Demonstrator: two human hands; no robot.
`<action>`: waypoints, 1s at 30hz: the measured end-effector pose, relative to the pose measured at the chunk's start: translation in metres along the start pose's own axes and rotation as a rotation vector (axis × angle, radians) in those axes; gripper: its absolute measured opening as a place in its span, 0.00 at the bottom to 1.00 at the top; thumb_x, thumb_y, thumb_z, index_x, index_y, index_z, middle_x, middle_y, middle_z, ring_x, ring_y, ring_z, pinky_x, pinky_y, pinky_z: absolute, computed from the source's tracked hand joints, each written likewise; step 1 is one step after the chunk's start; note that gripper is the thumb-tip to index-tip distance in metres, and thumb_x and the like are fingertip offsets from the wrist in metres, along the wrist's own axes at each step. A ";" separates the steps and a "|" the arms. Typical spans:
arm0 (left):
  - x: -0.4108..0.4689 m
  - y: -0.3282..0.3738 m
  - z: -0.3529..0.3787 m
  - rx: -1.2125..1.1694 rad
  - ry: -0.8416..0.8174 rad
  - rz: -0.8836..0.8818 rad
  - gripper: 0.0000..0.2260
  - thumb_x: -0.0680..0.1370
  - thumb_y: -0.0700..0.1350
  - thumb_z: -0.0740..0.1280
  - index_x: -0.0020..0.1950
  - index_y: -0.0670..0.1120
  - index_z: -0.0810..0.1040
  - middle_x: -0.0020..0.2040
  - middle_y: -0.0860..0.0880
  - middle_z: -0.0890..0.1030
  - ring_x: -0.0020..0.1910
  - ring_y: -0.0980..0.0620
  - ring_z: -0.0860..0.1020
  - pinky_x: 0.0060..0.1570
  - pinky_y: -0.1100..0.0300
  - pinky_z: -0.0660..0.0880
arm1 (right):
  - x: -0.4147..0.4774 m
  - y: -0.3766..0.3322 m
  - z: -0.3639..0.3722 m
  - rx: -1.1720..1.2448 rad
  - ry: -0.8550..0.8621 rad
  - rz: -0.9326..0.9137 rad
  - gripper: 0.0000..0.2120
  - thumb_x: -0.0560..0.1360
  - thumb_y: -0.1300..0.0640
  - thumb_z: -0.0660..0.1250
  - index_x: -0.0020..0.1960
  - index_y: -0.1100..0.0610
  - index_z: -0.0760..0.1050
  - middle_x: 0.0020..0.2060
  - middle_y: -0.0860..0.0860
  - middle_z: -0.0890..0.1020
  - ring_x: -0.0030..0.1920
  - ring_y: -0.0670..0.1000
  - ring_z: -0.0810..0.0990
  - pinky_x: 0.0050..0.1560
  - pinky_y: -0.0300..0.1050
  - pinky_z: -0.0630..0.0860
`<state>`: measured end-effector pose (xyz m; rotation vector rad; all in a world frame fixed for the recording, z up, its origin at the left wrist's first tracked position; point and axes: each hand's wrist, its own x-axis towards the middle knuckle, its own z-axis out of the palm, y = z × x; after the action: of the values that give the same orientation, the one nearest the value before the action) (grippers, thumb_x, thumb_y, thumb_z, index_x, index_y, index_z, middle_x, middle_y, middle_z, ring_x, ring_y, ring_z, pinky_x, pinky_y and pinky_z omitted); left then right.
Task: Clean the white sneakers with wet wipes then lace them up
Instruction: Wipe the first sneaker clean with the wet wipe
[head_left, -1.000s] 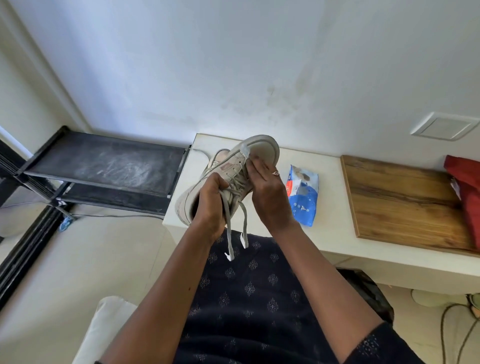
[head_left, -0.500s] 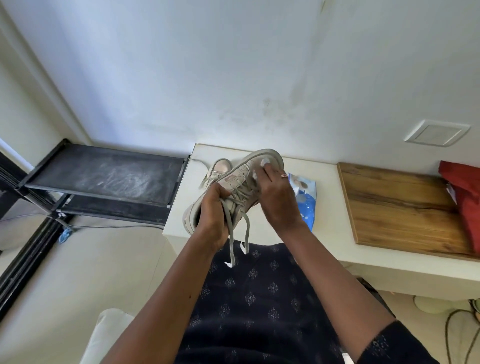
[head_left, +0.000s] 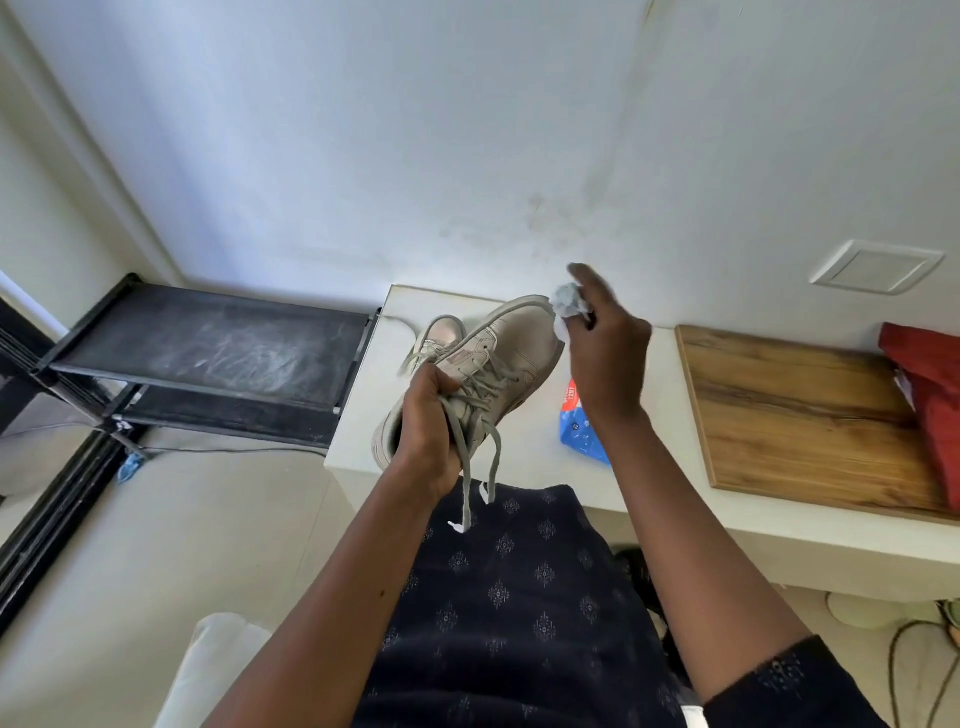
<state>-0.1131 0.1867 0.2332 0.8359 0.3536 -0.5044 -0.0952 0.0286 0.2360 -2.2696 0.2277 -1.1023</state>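
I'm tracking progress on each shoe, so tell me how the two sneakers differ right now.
The held sneaker is lifted off the table in the left hand, toe up, laces dangling; the second sneaker lies on the white table behind it, mostly hidden. The right hand holds a wipe by the held sneaker's toe, away from the second sneaker. Both look pale.

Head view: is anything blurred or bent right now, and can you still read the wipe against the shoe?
Head view: wide-angle bend curves the wall edges and black rack. The right hand is slightly motion-blurred, while the left hand and sneaker are sharper. The crumpled wipe reads at the toe, pale on pale. Soft daylight, no glare.
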 end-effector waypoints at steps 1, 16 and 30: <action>0.001 -0.002 0.000 -0.002 0.006 -0.011 0.16 0.73 0.38 0.53 0.53 0.34 0.75 0.46 0.37 0.82 0.45 0.41 0.82 0.53 0.51 0.78 | -0.004 0.000 0.005 -0.086 -0.002 -0.125 0.12 0.70 0.68 0.65 0.52 0.63 0.80 0.43 0.57 0.84 0.39 0.55 0.83 0.37 0.40 0.76; -0.007 -0.003 -0.005 -0.063 0.056 -0.006 0.32 0.62 0.43 0.59 0.64 0.31 0.71 0.58 0.33 0.77 0.55 0.38 0.75 0.57 0.51 0.70 | -0.045 0.010 0.019 -0.206 -0.375 -0.560 0.16 0.74 0.67 0.55 0.57 0.68 0.77 0.57 0.61 0.79 0.51 0.59 0.82 0.34 0.54 0.81; 0.000 0.000 0.008 -0.064 -0.099 0.003 0.22 0.63 0.42 0.57 0.55 0.36 0.74 0.47 0.39 0.74 0.39 0.46 0.73 0.42 0.55 0.68 | -0.028 -0.020 0.030 -0.032 -0.280 -0.218 0.22 0.66 0.78 0.65 0.58 0.67 0.77 0.60 0.60 0.77 0.62 0.60 0.74 0.60 0.38 0.66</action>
<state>-0.1123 0.1802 0.2383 0.7472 0.2761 -0.5270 -0.0927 0.0693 0.2147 -2.4889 -0.1177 -0.8736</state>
